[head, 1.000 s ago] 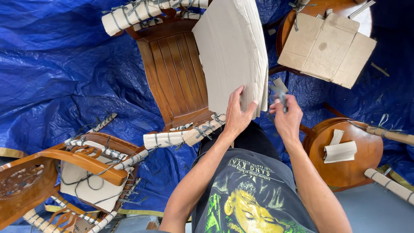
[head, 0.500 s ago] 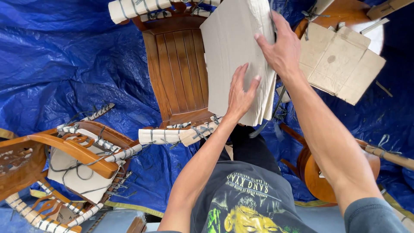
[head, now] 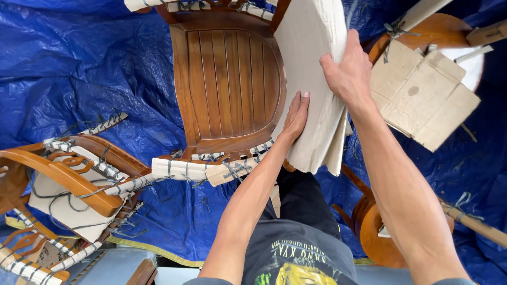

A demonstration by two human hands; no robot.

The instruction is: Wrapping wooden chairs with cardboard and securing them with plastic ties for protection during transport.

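A wooden chair (head: 227, 79) with a slatted seat stands in front of me on a blue tarp (head: 79, 68). A folded sheet of grey cardboard (head: 311, 68) leans against the chair's right side. My left hand (head: 296, 116) presses flat against the cardboard's lower left face, fingers straight. My right hand (head: 348, 71) grips the cardboard's right edge higher up, fingers wrapped round it. The chair's front rail (head: 206, 169) is wrapped in cardboard strips bound with grey strapping.
Another wrapped wooden chair (head: 68, 184) lies on its side at lower left. A flattened cardboard box (head: 422, 92) rests on a round wooden table (head: 443, 31) at upper right. A round stool (head: 377, 232) and a wrapped pole (head: 475, 224) lie at lower right.
The cardboard has swung to the chair's right side, uncovering the seat. My right hand, earlier holding a small grey thing beside it, now grips its edge. My left hand slid lower.
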